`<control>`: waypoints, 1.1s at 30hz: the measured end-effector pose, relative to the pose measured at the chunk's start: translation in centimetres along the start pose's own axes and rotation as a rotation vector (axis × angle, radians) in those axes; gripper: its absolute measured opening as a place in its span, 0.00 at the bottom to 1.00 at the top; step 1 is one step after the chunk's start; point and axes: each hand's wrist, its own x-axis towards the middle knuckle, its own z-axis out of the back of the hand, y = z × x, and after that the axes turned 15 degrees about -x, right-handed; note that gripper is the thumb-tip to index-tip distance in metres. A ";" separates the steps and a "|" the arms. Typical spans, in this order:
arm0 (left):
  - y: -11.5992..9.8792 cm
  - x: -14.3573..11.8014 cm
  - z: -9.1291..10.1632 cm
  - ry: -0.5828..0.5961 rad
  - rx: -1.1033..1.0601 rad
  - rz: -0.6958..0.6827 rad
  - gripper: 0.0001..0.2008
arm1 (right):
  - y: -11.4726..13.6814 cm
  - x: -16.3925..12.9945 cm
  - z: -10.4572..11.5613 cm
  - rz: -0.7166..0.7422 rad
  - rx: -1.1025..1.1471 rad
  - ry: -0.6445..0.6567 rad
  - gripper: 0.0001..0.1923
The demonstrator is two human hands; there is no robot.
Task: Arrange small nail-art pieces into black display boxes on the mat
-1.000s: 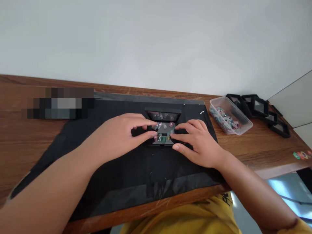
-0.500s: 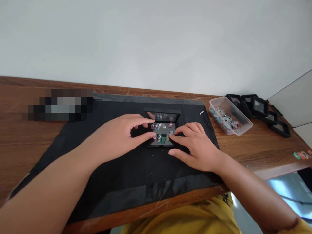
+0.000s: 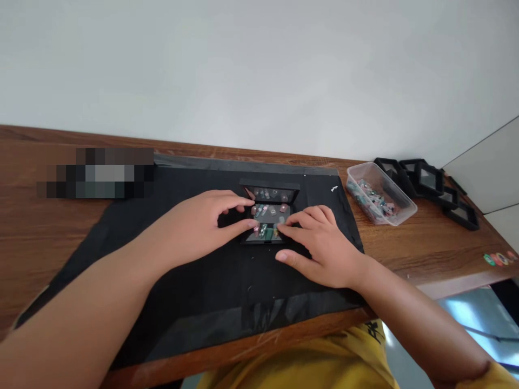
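On the black mat (image 3: 162, 281), the left hand (image 3: 194, 227) and right hand (image 3: 324, 248) rest loosely spread fingertips (gripping nothing) on the small open black case (image 3: 268, 216) of coloured stones.

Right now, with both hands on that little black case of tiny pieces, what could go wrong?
The open black case holds many loose small pieces; a nudge from the left hand or right hand might scatter them onto the black mat. The hinged lid could drop onto the fingertips. The plastic tub stands near the table edge.
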 end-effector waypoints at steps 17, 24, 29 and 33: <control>-0.2 0.0 0.1 0.002 0.005 0.026 0.31 | -0.4 0.9 -1.8 -0.153 -0.161 0.020 0.37; -0.2 -0.1 0.1 -0.007 -0.001 0.028 0.32 | -0.6 0.5 -1.5 -0.128 -0.166 0.012 0.39; 0.0 -0.2 0.1 -0.012 0.008 0.034 0.33 | -0.7 0.3 -1.3 -0.097 -0.195 -0.010 0.34; 0.1 -0.2 0.1 -0.012 -0.002 -0.011 0.33 | -0.8 0.4 -1.2 -0.104 -0.212 -0.024 0.28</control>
